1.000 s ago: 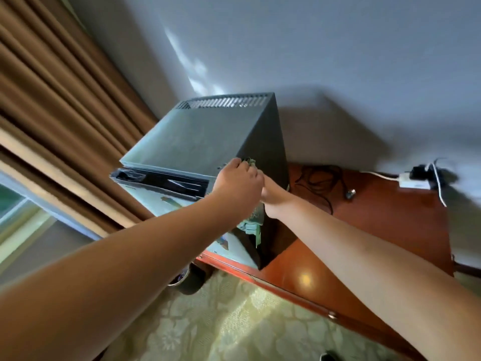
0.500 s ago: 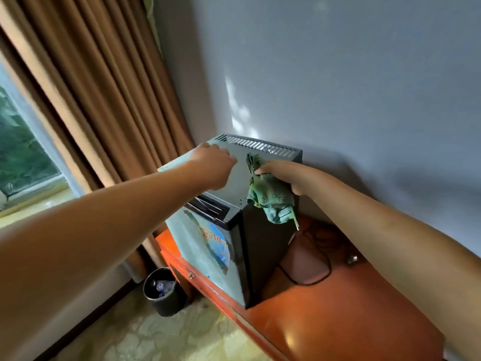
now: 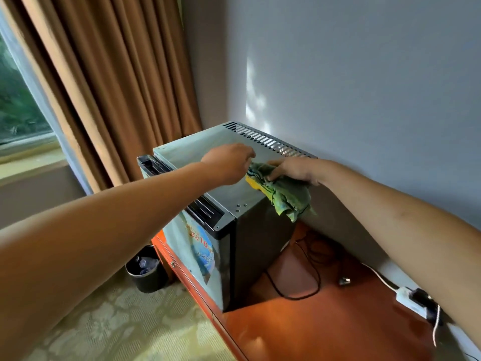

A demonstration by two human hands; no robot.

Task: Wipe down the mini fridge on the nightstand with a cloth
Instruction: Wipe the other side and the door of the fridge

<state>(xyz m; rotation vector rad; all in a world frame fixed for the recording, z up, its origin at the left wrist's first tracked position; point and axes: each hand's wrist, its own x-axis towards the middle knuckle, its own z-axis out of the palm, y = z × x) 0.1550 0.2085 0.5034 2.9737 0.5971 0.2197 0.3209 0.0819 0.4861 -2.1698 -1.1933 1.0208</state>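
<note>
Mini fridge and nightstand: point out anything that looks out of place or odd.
A loose black cord snakes across the nightstand beside the mini fridge, ending in an unplugged plug. The cloth hangs bunched over the fridge's top right edge. Nothing looks spilled or damaged.

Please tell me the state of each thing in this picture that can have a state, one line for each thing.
mini fridge: door closed, upright on the nightstand.
cloth: crumpled, on the fridge top, hanging over its right edge.
right hand: grips the cloth.
left hand: fingers at the cloth's edge; grip unclear.
curtain: partly drawn, window partly uncovered.
bin: upright on the floor, bottles inside.
plug: lying loose on the nightstand.
</note>
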